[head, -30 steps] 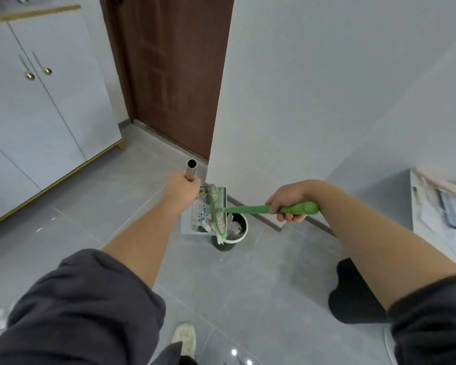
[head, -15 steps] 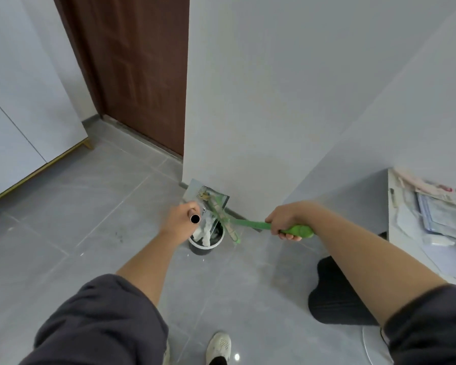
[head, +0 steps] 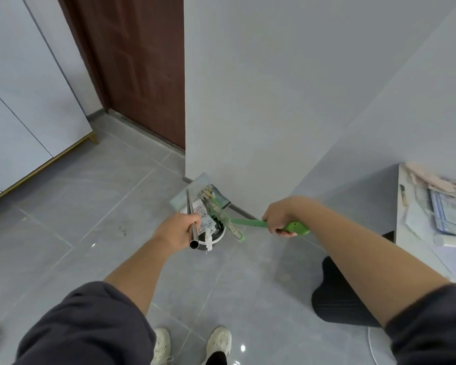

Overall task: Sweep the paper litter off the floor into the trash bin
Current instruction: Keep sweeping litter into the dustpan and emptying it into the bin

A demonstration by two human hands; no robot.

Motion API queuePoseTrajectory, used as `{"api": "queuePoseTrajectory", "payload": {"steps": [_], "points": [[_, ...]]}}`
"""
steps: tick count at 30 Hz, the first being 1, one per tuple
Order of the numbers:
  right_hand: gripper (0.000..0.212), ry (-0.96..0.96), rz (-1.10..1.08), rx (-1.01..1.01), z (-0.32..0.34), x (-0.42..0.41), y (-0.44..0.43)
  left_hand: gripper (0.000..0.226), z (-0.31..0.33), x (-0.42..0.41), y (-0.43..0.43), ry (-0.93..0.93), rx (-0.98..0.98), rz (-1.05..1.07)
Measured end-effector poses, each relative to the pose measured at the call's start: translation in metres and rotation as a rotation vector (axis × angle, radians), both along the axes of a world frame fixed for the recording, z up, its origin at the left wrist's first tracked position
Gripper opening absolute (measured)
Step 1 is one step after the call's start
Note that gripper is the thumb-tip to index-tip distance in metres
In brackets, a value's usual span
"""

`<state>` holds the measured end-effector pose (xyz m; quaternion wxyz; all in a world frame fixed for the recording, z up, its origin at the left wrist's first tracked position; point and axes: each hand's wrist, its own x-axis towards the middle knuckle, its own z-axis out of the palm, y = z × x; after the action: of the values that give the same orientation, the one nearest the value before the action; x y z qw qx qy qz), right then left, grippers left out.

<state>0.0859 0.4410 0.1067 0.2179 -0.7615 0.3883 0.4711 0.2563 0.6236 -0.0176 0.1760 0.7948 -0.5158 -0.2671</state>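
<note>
Shiny bare metal on the dustpan tube [head: 193, 234], glossy green plastic on the brush handle [head: 296, 227]. The floor tiles [head: 103, 196] are smooth grey, glossy enough to show light spots; wall [head: 274, 88] matt paint, door [head: 137, 64] brown wood, low sheen. The litter [head: 207, 224] is crumpled white paper, sleeves [head: 90, 325] dark matt cloth.

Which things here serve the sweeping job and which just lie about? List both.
Job: left hand, gripping the metal handle; dustpan, tipped over the trash bin; paper litter; right hand, gripping the green brush.
Lying about: papers on the white table; black object; brown door; white cabinet.
</note>
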Motion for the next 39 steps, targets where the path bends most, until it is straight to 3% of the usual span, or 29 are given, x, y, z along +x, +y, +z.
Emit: {"api": "queuePoseTrajectory", "payload": {"steps": [3, 7, 10, 12, 15, 18, 23, 28, 30, 33, 36, 39], "points": [[0.016, 0.047, 0.235, -0.097, 0.022, 0.009, 0.005, 0.024, 0.001, 0.003, -0.001, -0.052, 0.038, -0.096], [0.044, 0.146, 0.393, -0.193, 0.025, 0.013, 0.020, 0.014, 0.004, -0.001, 0.000, -0.152, 0.084, -0.241], [0.012, 0.189, 0.425, -0.176, 0.013, 0.013, 0.036, 0.007, 0.004, -0.006, 0.001, -0.253, 0.095, -0.341], [0.027, 0.224, 0.437, -0.139, 0.004, 0.013, 0.047, 0.010, 0.004, -0.007, 0.002, -0.314, 0.122, -0.422], [0.015, 0.270, 0.465, -0.108, 0.003, 0.015, 0.056, 0.012, 0.004, -0.008, 0.003, -0.372, 0.150, -0.499], [0.018, 0.295, 0.490, -0.105, 0.007, 0.015, 0.057, 0.011, 0.002, -0.006, 0.007, -0.385, 0.171, -0.542], [0.044, 0.329, 0.565, -0.118, 0.027, 0.010, 0.052, 0.007, 0.013, -0.005, 0.006, -0.388, 0.172, -0.544], [0.025, 0.284, 0.472, -0.055, 0.046, 0.010, 0.046, 0.025, 0.026, -0.002, 0.009, -0.409, 0.143, -0.503], [0.040, 0.228, 0.429, -0.065, 0.053, 0.010, 0.047, 0.028, 0.025, 0.001, 0.010, -0.429, 0.131, -0.493], [0.038, 0.182, 0.363, -0.083, 0.057, 0.016, 0.051, 0.028, 0.028, 0.000, 0.011, -0.384, 0.108, -0.502], [0.015, 0.147, 0.353, -0.151, 0.053, 0.025, 0.061, 0.025, 0.028, 0.000, 0.010, -0.352, 0.099, -0.528], [0.018, 0.143, 0.367, -0.221, 0.038, 0.035, 0.072, 0.022, 0.035, 0.005, 0.013, -0.382, 0.125, -0.527]]}}
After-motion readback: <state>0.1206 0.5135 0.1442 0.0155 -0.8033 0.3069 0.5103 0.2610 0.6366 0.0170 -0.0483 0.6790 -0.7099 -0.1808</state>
